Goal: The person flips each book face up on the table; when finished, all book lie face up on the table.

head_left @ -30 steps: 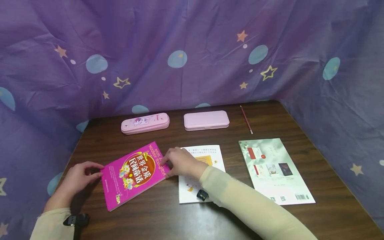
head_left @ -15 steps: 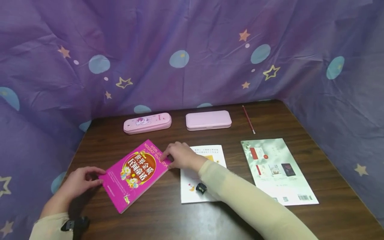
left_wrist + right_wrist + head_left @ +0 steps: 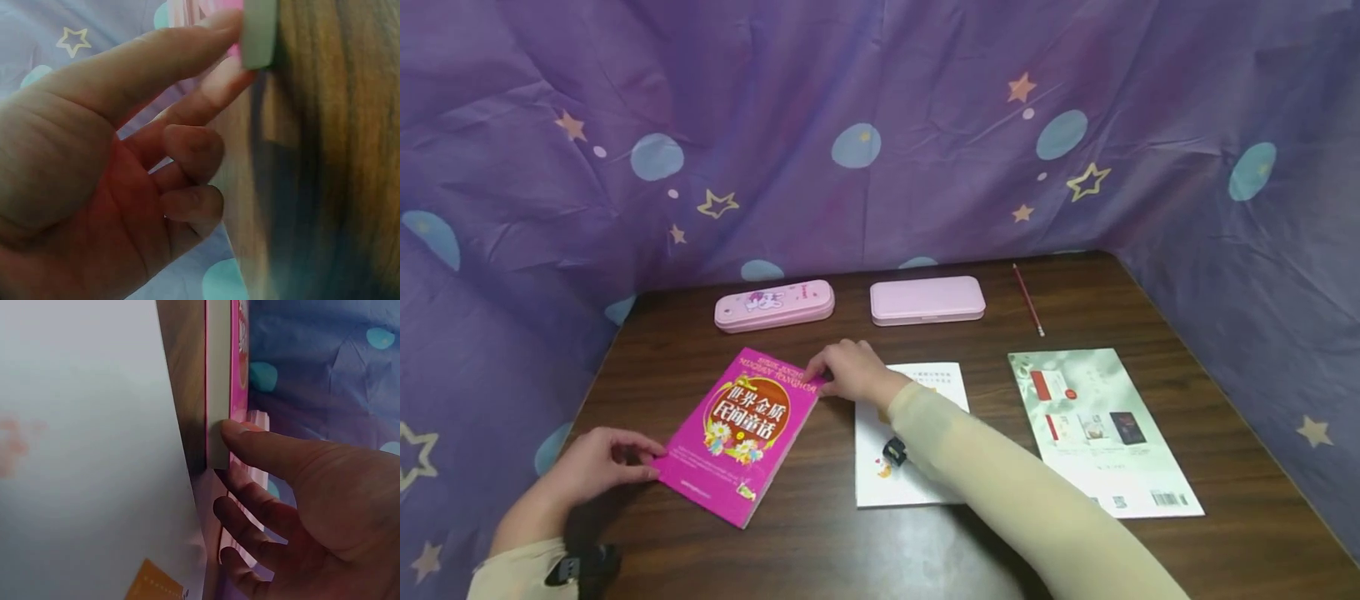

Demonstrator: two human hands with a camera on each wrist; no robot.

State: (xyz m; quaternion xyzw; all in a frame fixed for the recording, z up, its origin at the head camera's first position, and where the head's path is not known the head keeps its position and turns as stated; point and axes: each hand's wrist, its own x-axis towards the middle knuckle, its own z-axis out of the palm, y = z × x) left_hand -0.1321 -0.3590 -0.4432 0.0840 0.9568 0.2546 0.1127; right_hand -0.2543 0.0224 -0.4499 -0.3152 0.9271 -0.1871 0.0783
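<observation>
Two hands work one book on a dark brown wooden table (image 3: 820, 542) walled in by a purple cloth printed with stars and dots (image 3: 880, 125). Largest of the flat things is a pale green booklet (image 3: 1101, 429) lying well to the right, then a white booklet (image 3: 880, 483) under the right forearm, then the bright pink paperback book (image 3: 741, 429), lying askew at front left. Its near-left corner is pinched by the left hand (image 3: 598, 462), thumb and forefinger (image 3: 187, 53) on the edge. The right hand (image 3: 850, 373) grips the far corner, thumb (image 3: 275, 453) on the page block. Squaring up the book looks to be the step in hand; the next move calls for both hands turning together. Behind lie two pink pencil cases (image 3: 773, 305) (image 3: 927, 300) and a thin red pencil (image 3: 1027, 298).
</observation>
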